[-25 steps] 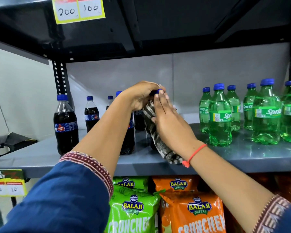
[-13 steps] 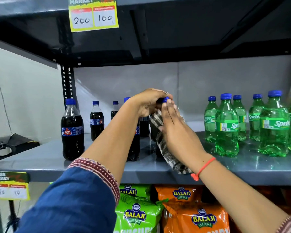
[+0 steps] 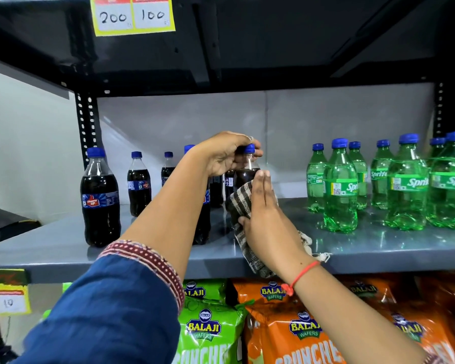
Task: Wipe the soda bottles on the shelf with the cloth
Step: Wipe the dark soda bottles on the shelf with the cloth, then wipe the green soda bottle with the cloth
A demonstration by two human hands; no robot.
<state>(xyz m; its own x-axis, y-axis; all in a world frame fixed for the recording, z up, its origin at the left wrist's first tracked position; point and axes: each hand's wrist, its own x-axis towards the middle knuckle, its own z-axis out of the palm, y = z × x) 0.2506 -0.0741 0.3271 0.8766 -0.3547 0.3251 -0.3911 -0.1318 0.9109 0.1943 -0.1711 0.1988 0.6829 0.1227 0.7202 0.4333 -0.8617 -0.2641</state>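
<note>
Left hand (image 3: pixel 225 153) is gripping the neck and cap area of a dark cola bottle (image 3: pixel 247 172), fingers curled shut around it just under the blue cap (image 3: pixel 249 148). Bottle is standing upright on the grey shelf (image 3: pixel 63 248). Right hand (image 3: pixel 265 222) is pressing a brown-and-white checked cloth (image 3: pixel 241 206) flat against the bottle's body below the left hand's grip; fingers are extended and together, thumb is tucking under the cloth edge, so the cloth is pinned between palm and bottle. Loose end of the cloth is hanging down past the shelf's front lip, under the right wrist, which is wearing a red thread (image 3: pixel 298 275).

Left of the held bottle, more dark cola bottles (image 3: pixel 100 195) are standing on the same shelf, some partly hidden behind the left forearm. Right of the grip, well apart, a cluster of green Sprite bottles (image 3: pixel 340 187) is standing upright. Below the hands, on the lower level, green and orange Balaji snack bags (image 3: pixel 210 329) are showing. Above the grip, a yellow price tag (image 3: pixel 133 15) is reading 200 and 100.
</note>
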